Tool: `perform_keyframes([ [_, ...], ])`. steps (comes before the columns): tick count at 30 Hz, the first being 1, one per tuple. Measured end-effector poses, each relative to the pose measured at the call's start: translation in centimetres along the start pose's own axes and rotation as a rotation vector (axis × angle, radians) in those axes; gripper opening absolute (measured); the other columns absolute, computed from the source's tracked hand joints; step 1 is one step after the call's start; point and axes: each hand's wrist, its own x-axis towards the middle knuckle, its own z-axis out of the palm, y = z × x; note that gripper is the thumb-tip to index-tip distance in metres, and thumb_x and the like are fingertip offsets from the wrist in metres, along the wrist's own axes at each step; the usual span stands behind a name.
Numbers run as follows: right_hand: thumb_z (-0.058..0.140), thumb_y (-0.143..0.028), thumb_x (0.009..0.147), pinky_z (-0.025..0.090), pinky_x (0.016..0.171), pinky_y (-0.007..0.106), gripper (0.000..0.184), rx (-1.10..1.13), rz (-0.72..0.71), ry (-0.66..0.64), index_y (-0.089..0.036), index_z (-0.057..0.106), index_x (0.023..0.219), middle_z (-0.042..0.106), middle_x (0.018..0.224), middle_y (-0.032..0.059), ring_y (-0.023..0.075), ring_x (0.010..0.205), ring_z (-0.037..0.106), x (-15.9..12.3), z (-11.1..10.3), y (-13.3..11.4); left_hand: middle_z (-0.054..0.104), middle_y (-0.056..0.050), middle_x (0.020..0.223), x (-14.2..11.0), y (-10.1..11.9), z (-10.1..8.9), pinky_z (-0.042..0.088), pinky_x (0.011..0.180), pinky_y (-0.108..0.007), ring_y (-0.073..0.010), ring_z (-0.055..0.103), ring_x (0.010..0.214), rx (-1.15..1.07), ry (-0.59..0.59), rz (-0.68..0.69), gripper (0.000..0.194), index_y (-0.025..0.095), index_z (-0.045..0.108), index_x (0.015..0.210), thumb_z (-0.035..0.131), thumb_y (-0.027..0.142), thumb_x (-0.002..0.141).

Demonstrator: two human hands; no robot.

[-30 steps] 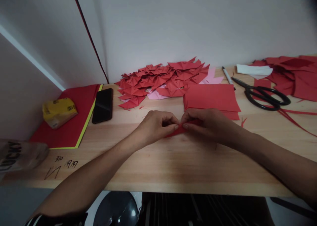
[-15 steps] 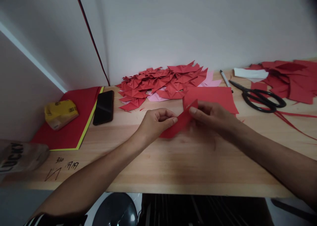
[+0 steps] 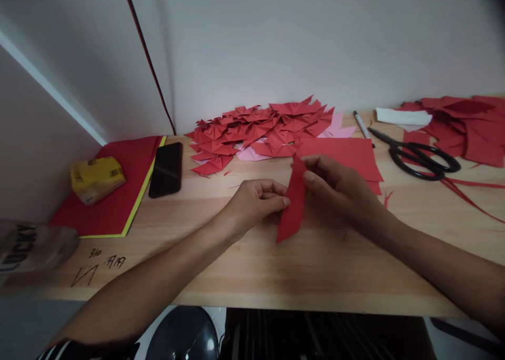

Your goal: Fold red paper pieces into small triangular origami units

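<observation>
A folded strip of red paper is held upright above the wooden table, its lower end cut at a slant. My left hand pinches its left edge between thumb and fingers. On the other side, my right hand grips the upper right edge, thumb in front and fingers partly hidden behind. Just behind my right hand lies a stack of flat red paper sheets. Beyond the hands, a heap of folded red paper pieces rests against the wall, with pink paper showing under it.
Black-handled scissors lie at the right, beside a marker, a white strip and a pile of red paper. At the left are a phone, a red folder and a yellow packet. The table's front edge runs below.
The red paper has turned from a slanted to a more upright position, its lower end swinging toward me. Both hands stay on it, and my left hand has shifted slightly right and down.
</observation>
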Motion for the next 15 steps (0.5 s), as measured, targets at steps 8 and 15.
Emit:
perform_keyframes([
  [8,0.049,-0.015,0.092,0.05,0.094,0.041,0.028,-0.248,-0.419,0.053,-0.022,0.059,0.117,0.058,0.124,0.0123,0.0246,0.116,0.057,-0.71,0.1,-0.08,0.071,-0.005,0.076,0.8,-0.31,-0.84,0.055,0.069,-0.026,-0.0128,0.069,0.065,-0.217,0.103,0.035,0.015,0.011,0.062,0.087,0.069,0.009,0.073],
  [15,0.056,-0.02,0.09,0.051,0.09,0.043,0.024,-0.449,-0.527,-0.071,-0.025,0.063,0.113,0.059,0.12,0.0109,0.0259,0.108,0.059,-0.72,0.44,0.47,0.071,-0.006,0.084,0.52,0.09,-0.84,0.057,0.07,-0.031,-0.0129,0.067,0.066,-0.269,0.121,0.044,0.024,0.011,0.061,0.1,0.067,0.009,0.076],
])
